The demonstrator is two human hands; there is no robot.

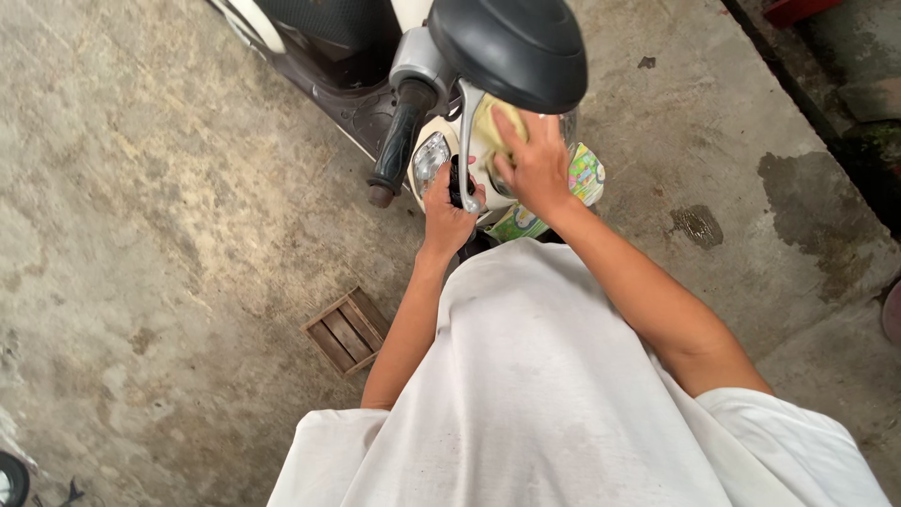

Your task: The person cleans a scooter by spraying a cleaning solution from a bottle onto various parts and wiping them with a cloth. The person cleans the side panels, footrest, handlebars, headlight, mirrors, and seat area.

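Note:
A cream and black scooter [357, 66] stands in front of me, seen from above. Its black mirror [511, 47] and black handlebar grip [394, 141] with a silver brake lever [466, 141] are at top centre. My right hand [535, 164] presses a yellow cloth [497, 122] against the scooter's front panel, just under the mirror. My left hand [446, 211] grips the front body below the headlight [430, 160], fingers curled around a dark part. A colourful green packet [587, 174] sits beside my right wrist.
A small wooden slatted crate [345, 330] lies on the concrete floor [141, 235] to my left. Damp stains [798, 197] mark the floor at right, beside a dark gutter [845, 94]. My white shirt fills the lower frame.

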